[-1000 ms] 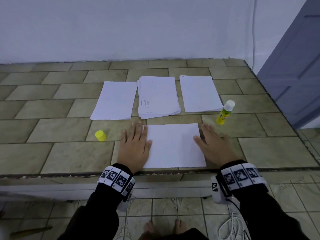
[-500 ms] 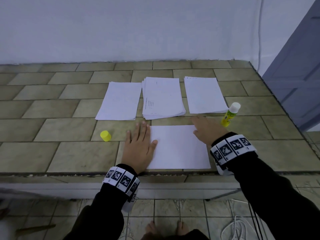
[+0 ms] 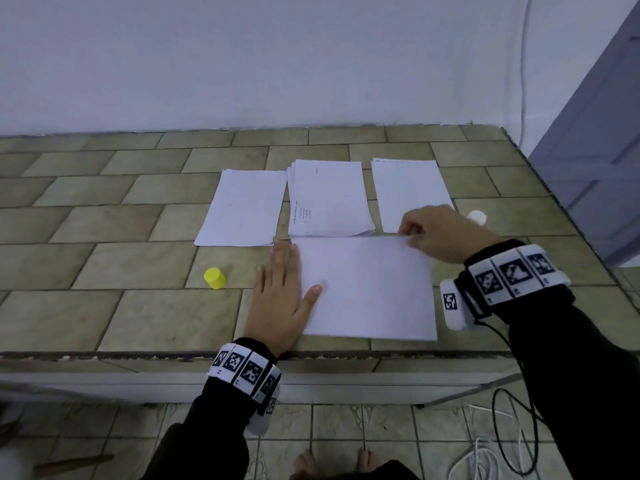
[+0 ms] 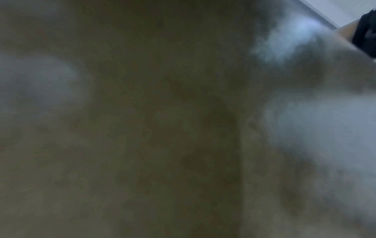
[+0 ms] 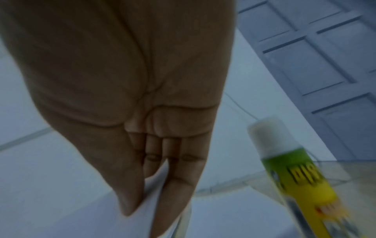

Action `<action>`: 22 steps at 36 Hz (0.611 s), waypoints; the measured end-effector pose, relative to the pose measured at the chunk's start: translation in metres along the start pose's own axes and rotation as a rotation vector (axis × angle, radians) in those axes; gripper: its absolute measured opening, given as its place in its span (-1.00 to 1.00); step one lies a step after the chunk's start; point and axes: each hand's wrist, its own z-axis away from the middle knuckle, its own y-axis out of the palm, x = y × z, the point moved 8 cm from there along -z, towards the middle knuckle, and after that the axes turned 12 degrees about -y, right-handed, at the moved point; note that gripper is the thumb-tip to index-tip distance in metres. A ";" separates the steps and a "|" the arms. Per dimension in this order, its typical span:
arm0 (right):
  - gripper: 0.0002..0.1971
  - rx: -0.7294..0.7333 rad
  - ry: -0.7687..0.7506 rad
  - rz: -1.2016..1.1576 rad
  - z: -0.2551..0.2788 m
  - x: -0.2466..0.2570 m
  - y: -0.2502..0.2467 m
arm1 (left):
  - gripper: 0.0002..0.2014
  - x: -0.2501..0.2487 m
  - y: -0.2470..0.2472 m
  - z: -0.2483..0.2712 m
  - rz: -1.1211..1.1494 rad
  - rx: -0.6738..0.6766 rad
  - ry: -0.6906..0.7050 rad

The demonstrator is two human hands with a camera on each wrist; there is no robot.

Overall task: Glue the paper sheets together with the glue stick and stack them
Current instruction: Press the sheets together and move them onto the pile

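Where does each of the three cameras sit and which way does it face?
Head: on the head, facing down at the tiled table; both hands, sleeves and bare feet show.
Left wrist: against the table, dark and blurred; only a sleeve corner is readable.
Right wrist: along the right hand pinching the near sheet.
Head and right wrist views share the glue stick.

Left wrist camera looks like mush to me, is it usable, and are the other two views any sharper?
Left wrist view: dark, noisy, nothing but smears, not usable. Head view: sharp and evenly lit, wide-angle bending at the edges; left hand flat on the front sheet. Right wrist view: dim, right hand fairly clear, glue stick motion-blurred.
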 end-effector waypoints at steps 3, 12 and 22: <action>-0.83 -0.148 0.068 -0.014 -0.005 -0.011 -0.031 | -0.22 0.000 -0.003 0.000 0.059 -0.020 -0.002; -0.80 -0.451 0.320 -0.589 -0.040 -0.046 -0.028 | -0.17 0.002 0.002 -0.002 -0.038 -0.008 -0.029; -0.76 -0.342 0.316 -0.498 -0.085 -0.018 0.020 | -0.15 0.003 0.001 -0.002 -0.047 0.008 -0.041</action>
